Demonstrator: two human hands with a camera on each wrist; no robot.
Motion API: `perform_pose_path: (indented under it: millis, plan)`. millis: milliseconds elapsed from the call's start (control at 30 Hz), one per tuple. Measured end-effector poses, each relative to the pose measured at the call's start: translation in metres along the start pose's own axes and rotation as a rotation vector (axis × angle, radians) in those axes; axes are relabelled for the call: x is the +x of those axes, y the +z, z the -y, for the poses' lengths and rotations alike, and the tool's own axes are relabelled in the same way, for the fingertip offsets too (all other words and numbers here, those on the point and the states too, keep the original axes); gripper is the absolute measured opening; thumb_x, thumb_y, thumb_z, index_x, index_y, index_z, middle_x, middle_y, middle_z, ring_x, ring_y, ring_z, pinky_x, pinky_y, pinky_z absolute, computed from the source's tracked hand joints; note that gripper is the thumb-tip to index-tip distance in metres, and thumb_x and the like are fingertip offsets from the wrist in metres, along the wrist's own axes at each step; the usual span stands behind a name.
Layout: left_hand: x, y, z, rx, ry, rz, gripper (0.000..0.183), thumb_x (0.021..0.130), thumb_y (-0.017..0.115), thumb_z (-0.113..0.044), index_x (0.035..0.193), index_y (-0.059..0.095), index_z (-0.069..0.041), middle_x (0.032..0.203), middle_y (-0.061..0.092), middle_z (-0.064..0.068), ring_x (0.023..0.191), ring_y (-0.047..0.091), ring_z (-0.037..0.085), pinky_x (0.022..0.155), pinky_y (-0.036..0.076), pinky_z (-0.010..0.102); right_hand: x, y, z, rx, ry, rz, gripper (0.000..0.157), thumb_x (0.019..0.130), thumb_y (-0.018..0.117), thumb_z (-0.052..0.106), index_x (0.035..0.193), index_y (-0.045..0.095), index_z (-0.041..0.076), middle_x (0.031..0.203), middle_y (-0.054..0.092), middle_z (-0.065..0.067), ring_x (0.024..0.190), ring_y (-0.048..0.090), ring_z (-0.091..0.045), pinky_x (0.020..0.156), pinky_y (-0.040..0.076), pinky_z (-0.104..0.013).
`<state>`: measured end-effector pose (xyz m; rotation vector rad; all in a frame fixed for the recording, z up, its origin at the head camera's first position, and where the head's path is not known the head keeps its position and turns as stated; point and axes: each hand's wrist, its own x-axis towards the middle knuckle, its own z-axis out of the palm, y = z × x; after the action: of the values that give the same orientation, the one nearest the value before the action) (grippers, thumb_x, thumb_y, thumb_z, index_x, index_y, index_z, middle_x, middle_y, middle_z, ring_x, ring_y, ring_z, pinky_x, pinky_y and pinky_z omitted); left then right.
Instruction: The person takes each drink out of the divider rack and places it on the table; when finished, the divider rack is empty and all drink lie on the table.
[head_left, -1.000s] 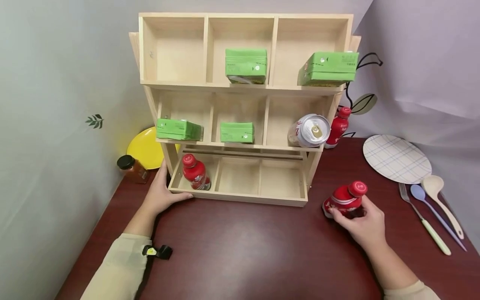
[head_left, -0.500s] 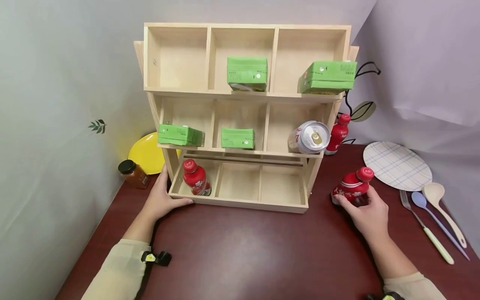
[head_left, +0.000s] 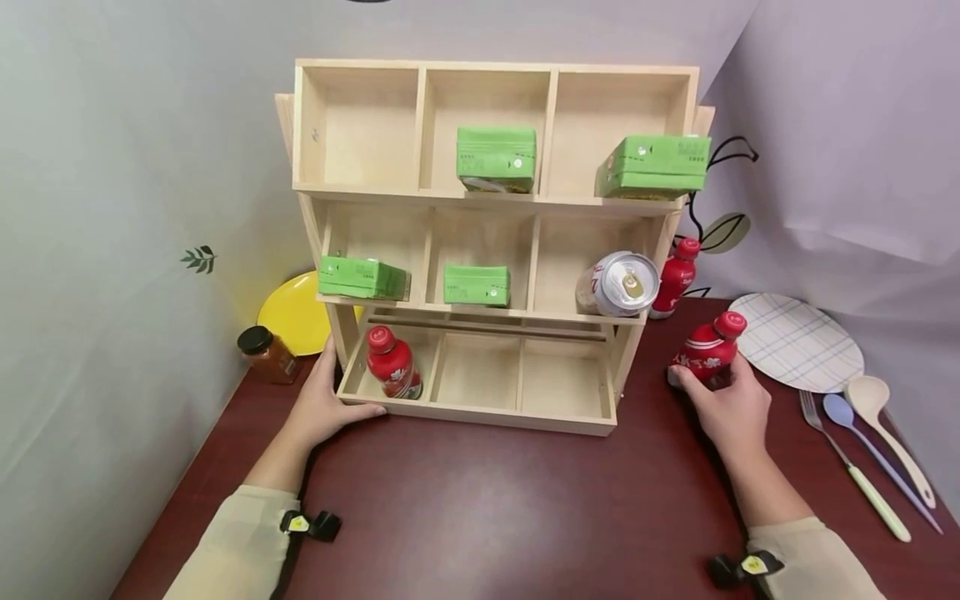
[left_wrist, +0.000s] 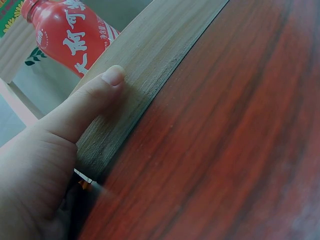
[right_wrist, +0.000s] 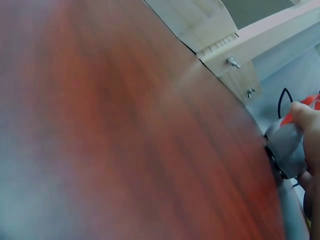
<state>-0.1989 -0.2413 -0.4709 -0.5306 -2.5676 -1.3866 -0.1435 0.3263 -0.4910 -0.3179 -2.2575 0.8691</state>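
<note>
My left hand (head_left: pixel 318 410) grips the lower left corner of a three-tier wooden shelf rack (head_left: pixel 480 413), its thumb along the front board (left_wrist: pixel 145 55). A red bottle (head_left: pixel 393 367) stands in the bottom tier's left compartment, close to that thumb. At the right, my right hand (head_left: pixel 733 410) holds another red bottle (head_left: pixel 703 352), tilted, between the rack and a checked plate (head_left: pixel 802 350). In the right wrist view only the grey base of this bottle (right_wrist: pixel 289 147) and a bit of red show beside the thumb.
Green cartons (head_left: pixel 497 154) fill several upper and middle compartments; a silver can (head_left: pixel 622 285) lies in the middle right one. Behind the rack stands a red bottle (head_left: pixel 677 279). A fork (head_left: pixel 855 467) and spoons (head_left: pixel 885 433) lie right; a jar (head_left: pixel 267 357) and yellow plate (head_left: pixel 296 312) sit left.
My right hand has carried its red bottle backward and slightly right, toward the checked plate. The left hand keeps its place on the rack, while the head view has shifted slightly.
</note>
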Motion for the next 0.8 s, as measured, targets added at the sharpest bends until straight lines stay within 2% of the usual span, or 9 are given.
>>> perform_pose_path:
  millis: [233,333,467,800]
  plan:
    - [0.000,0.000,0.000,-0.006,0.009,0.000,0.134,0.052,0.098,-0.025,0.156,0.013,-0.025,0.150,0.035,0.006,0.129,0.040,0.022,0.098,0.033,0.016,0.013,0.007,0.000,-0.030,0.080,0.016,0.060,0.075,0.083,0.041,0.122,0.060,0.011,0.106,0.067,-0.010,0.088,0.060,-0.022,0.073,0.038,-0.015]
    - [0.000,0.000,-0.001,-0.010,0.017,-0.002,0.134,0.052,0.098,-0.024,0.156,0.013,-0.023,0.150,0.035,0.007,0.130,0.040,0.023,0.098,0.032,0.015,0.017,0.009,0.000,0.009,0.131,0.036,0.070,0.075,0.082,0.041,0.131,0.053,0.012,0.117,0.065,-0.011,0.100,0.062,-0.025,0.086,0.046,-0.020]
    - [-0.001,-0.001,-0.001,-0.014,0.020,-0.002,0.134,0.052,0.098,-0.023,0.156,0.013,-0.023,0.150,0.035,0.007,0.130,0.040,0.022,0.098,0.033,0.015,0.022,0.011,0.000,0.066,0.194,0.049,0.083,0.075,0.082,0.040,0.140,0.040,0.010,0.128,0.059,-0.013,0.112,0.059,-0.027,0.092,0.047,-0.040]
    - [-0.001,0.000,0.002,-0.022,0.028,0.001,0.134,0.052,0.098,-0.023,0.156,0.013,-0.024,0.149,0.035,0.009,0.129,0.040,0.022,0.097,0.034,0.015,0.034,0.021,-0.005,0.058,0.217,0.009,0.079,0.078,0.078,0.046,0.135,0.040,0.006,0.126,0.059,-0.017,0.107,0.059,-0.029,0.092,0.046,-0.046]
